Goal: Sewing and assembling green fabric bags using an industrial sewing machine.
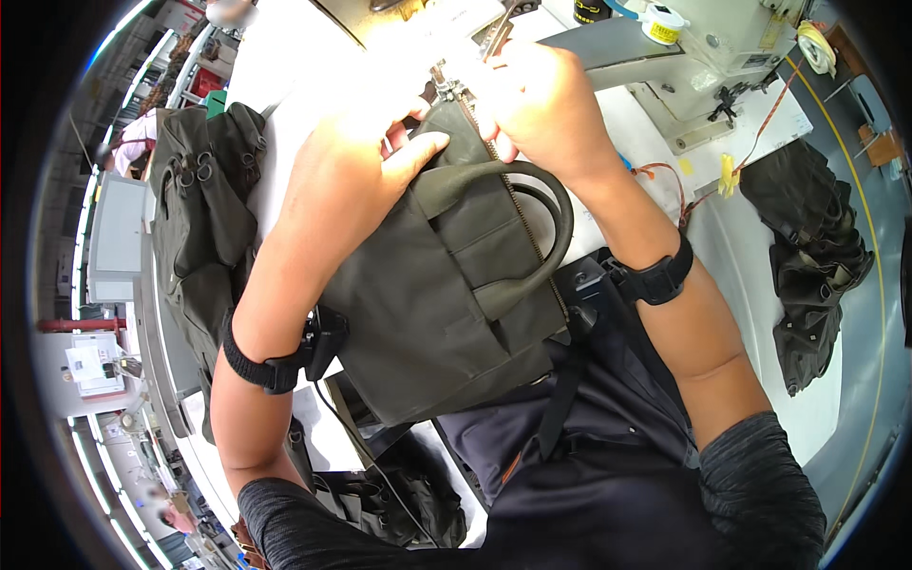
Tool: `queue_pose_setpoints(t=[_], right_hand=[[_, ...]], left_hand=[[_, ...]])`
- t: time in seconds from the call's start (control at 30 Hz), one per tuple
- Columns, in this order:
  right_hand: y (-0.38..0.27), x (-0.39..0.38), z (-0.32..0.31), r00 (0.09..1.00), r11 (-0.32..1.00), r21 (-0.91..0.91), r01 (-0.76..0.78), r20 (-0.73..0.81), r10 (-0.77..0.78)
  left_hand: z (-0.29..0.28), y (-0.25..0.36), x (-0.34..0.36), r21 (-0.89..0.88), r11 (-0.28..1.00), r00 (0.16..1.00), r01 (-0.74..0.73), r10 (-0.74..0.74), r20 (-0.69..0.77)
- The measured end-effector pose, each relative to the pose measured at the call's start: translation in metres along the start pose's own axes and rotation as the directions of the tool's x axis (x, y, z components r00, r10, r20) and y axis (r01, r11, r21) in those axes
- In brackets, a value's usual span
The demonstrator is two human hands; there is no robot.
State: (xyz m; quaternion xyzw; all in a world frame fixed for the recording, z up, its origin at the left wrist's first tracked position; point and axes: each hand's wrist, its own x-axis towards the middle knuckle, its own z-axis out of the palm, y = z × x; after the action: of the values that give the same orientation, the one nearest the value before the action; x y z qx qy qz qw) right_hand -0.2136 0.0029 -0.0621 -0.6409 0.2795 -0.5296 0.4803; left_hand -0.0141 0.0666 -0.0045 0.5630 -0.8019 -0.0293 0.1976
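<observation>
An olive-green handbag [408,304] lies across my lap and the work table, its far end at the presser foot [448,85] of a sewing machine. A row of zip teeth [528,223] runs along its right edge beside a looped carry handle [562,223]. My left hand [366,157] pinches the bag's far left edge close to the foot, thumb on top. Closed, my right hand [541,109] has its fingertips at the zip edge and a slim metal tool [497,38] sticking out above them; glare hides its kind.
More olive bags are piled at the left [204,180], at the right [807,247] and below the table [408,499]. The machine body [731,38] stands at the far right. An orange cord [760,133] hangs beside it. A white round container [663,24] sits on the machine arm.
</observation>
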Motion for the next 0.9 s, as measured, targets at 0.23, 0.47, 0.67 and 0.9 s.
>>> queue_pose_setpoints(t=[0.23,0.47,0.67,0.9], right_hand=[[0.004,-0.021,-0.012,0.994,0.978,0.185,-0.093,-0.042,0.102],[0.025,-0.065,-0.055,0.966,0.965,0.056,-0.257,-0.007,0.258],[0.036,-0.062,-0.057,0.812,0.821,0.176,-0.544,0.358,0.461],[0.047,-0.061,-0.035,0.807,0.656,0.482,-0.581,0.446,0.387]], left_hand=[[0.007,-0.018,0.007,0.076,0.977,0.965,-0.202,0.211,-0.156],[-0.001,-0.039,0.001,-0.058,0.998,0.989,0.012,-0.020,-0.147],[-0.014,-0.035,-0.006,0.106,0.994,0.991,0.028,-0.014,-0.130],[-0.015,-0.020,-0.002,-0.793,0.541,0.955,0.279,-0.246,0.168]])
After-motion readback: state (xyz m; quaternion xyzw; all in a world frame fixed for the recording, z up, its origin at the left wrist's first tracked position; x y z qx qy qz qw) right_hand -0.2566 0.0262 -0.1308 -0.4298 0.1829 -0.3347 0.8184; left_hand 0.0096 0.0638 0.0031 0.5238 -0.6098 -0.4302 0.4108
